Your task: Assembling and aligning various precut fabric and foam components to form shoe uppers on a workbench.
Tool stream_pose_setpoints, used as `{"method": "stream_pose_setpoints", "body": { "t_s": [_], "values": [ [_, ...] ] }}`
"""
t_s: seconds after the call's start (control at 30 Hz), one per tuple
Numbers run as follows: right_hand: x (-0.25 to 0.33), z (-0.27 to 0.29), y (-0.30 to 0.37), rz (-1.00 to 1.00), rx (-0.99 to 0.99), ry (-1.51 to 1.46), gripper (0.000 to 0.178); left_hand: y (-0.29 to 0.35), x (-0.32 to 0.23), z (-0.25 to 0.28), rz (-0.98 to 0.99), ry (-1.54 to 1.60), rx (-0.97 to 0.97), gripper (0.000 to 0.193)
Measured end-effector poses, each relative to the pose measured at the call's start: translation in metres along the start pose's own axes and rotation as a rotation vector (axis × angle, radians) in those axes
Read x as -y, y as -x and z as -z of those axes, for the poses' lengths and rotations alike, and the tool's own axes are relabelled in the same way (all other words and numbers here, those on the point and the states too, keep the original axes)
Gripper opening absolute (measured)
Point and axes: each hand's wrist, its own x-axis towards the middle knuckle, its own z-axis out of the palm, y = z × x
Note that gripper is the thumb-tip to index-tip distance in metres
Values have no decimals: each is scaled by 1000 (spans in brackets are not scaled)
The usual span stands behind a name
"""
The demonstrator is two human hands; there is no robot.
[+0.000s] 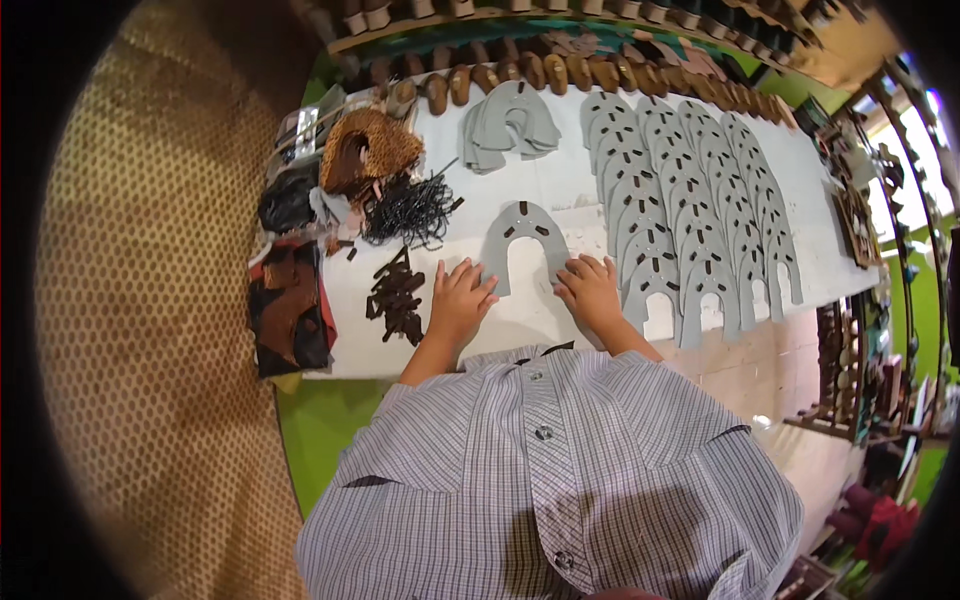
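Across a white worktop, the left hand and right hand rest with fingers loosely spread on the legs of a gray U-shaped shoe-upper piece at frame centre, between dark strips at left and overlapping gray pieces at right.

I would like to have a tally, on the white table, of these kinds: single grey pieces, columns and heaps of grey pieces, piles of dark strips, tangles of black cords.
Single grey piece: 1
Columns of overlapping grey pieces: 4
Heap of grey pieces: 1
Pile of dark strips: 1
Tangle of black cords: 1
Total: 8
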Motion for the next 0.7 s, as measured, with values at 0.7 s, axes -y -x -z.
{"method": "stream_pose_setpoints", "body": {
  "t_s": [0.7],
  "values": [
    [0,38,57,-92,-296,-24,16,-9,-57,25,-41,53,-96,8]
  ]
}}
